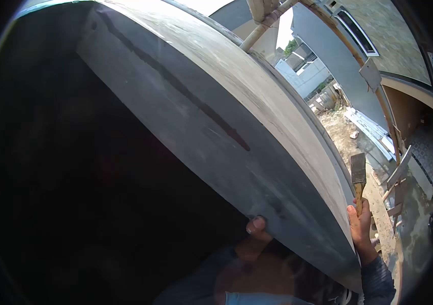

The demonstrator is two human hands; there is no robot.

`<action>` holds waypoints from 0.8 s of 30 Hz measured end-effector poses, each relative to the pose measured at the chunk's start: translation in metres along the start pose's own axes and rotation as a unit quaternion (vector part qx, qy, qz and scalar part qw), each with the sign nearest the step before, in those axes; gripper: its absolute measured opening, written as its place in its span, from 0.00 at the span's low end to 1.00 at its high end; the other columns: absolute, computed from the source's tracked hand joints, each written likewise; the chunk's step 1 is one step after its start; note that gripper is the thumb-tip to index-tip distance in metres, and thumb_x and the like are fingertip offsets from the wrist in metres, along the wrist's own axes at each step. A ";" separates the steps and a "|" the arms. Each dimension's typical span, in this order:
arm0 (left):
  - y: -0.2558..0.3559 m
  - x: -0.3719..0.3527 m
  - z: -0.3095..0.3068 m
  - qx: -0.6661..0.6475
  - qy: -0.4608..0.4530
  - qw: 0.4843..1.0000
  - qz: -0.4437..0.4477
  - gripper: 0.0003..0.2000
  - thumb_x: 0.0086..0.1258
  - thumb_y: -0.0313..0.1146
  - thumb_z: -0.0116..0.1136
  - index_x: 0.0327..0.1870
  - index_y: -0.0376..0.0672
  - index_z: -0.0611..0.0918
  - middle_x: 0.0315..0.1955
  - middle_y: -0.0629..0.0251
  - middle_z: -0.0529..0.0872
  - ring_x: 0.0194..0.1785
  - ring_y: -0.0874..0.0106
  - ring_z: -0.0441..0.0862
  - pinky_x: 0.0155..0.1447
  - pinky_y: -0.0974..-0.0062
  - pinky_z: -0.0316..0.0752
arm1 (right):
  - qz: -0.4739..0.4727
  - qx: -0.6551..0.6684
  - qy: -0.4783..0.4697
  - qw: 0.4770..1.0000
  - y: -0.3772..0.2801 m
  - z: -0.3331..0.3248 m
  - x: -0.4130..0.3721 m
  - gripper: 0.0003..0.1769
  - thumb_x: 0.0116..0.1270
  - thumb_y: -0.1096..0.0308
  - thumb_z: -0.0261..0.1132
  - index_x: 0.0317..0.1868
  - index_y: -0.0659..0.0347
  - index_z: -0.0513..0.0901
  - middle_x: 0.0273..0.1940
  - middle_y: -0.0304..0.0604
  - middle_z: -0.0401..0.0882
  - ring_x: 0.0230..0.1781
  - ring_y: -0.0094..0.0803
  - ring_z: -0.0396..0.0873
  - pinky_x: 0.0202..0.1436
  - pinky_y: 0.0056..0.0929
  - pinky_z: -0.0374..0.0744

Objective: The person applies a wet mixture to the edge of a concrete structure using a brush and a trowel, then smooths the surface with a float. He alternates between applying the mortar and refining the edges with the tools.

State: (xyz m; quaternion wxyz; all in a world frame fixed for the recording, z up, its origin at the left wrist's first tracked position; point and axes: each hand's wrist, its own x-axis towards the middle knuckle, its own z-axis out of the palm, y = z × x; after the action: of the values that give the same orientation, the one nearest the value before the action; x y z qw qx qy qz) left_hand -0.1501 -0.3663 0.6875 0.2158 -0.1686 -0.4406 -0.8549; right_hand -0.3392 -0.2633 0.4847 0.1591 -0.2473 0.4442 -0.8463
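A long, curved grey slab (176, 117) runs diagonally across the view, with a dark wet-looking streak on its underside and a lighter upper face. At its lower edge my left hand (258, 229) shows the thumb and part of a finger against the slab; most of its fingers are hidden. On the right, my right hand (361, 223) holds a paintbrush (359, 170) by its wooden handle, bristles upward. The thumb of that hand lies beside the slab's outer edge.
Bamboo poles (348, 43) stand at the upper right, before a house wall (399, 40) with a narrow window. Below are sandy ground (341, 129), stacked pale boards (371, 132) and more wooden pieces. Deep shadow fills the left.
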 end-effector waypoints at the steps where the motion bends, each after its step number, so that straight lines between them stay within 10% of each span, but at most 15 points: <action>1: 0.000 0.002 0.005 0.106 -0.008 0.994 -0.002 0.40 0.59 0.45 0.64 0.69 0.35 0.59 0.62 0.55 0.69 0.66 0.61 0.68 0.69 0.61 0.66 | -0.011 -0.004 -0.008 1.000 -0.007 0.000 0.000 0.21 0.68 0.60 0.61 0.53 0.65 0.69 0.39 0.34 0.67 0.37 0.19 0.64 0.45 0.22 0.68; 5: -0.006 0.004 0.001 0.333 0.039 0.939 0.076 0.43 0.54 0.53 0.62 0.68 0.36 0.62 0.60 0.55 0.73 0.62 0.59 0.71 0.67 0.60 0.67 | -0.024 0.053 0.013 0.998 -0.010 0.007 -0.003 0.17 0.70 0.69 0.59 0.55 0.65 0.67 0.39 0.32 0.63 0.35 0.17 0.61 0.40 0.17 0.65; 24: -0.002 0.003 0.000 0.263 -0.001 0.959 0.105 0.38 0.57 0.47 0.64 0.65 0.35 0.65 0.57 0.51 0.76 0.58 0.57 0.77 0.63 0.57 0.74 | 0.002 0.128 -0.050 0.990 0.026 -0.001 -0.001 0.17 0.74 0.69 0.54 0.59 0.64 0.64 0.43 0.34 0.62 0.37 0.19 0.59 0.45 0.19 0.63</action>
State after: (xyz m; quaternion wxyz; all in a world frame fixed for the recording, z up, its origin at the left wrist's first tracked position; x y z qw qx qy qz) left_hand -0.1542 -0.3659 0.6876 0.3407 -0.1520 -0.6300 -0.6811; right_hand -0.3376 -0.2764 0.4619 0.2128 -0.2660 0.3238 -0.8827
